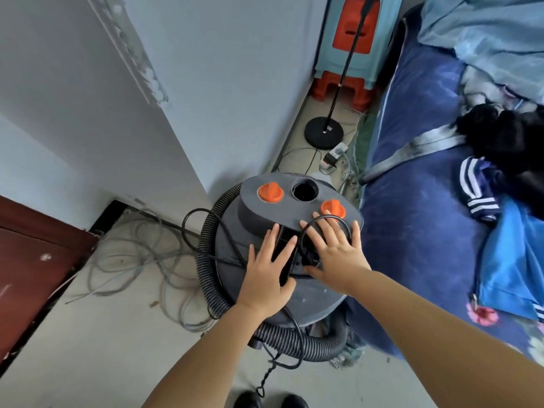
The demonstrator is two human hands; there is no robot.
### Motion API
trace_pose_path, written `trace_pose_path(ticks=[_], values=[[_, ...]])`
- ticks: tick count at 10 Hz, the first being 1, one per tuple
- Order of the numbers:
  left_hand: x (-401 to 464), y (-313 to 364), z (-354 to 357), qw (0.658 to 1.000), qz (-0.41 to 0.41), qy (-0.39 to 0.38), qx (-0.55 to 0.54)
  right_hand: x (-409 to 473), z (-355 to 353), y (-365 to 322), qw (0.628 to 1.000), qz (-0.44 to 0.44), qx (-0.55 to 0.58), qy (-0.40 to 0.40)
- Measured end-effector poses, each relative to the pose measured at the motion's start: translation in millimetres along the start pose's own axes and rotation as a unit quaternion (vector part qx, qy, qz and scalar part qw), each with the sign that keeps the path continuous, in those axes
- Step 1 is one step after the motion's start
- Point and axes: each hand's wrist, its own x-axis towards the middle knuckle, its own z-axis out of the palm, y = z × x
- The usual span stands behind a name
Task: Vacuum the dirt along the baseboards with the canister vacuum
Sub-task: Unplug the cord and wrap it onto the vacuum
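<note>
A grey canister vacuum [318,301] stands on the floor below me, with two orange knobs [270,192] and an open round port on its top. A black ribbed hose [210,278] coils round its left side and front, and a black power cord [203,214] loops over the lid. My left hand [269,275] lies flat on the lid with straight fingers over the black handle. My right hand [335,251] lies flat beside it, fingers spread, fingertips near the right orange knob. The dark baseboard [164,222] runs along the white wall to the left.
A tangle of grey cables [132,260] lies on the floor left of the vacuum. A bed with blue bedding [426,231] fills the right side. A black lamp stand base [323,132], a power strip and stacked plastic stools [344,83] sit in the far corner. A brown door [32,260] is at left.
</note>
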Motion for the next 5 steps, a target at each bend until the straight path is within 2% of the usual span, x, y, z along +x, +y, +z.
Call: trace_pose_path(ticks=[3,4,5], values=[[-2.3,4.0,-20.6,0.984,-0.008,-0.074,0.16,-3.9,-30.2,-7.8,0.997,0.014,-0.014,-0.08],[-8.0,1.9,-52.8,0.982,-0.013,-0.105,0.157,-12.7,-57.0,-13.9,0.994,0.034,-0.015,-0.107],[-22.7,4.2,-90.1,0.976,-0.074,-0.148,0.144,-32.0,-93.2,-18.1,0.989,0.091,0.031,-0.111]])
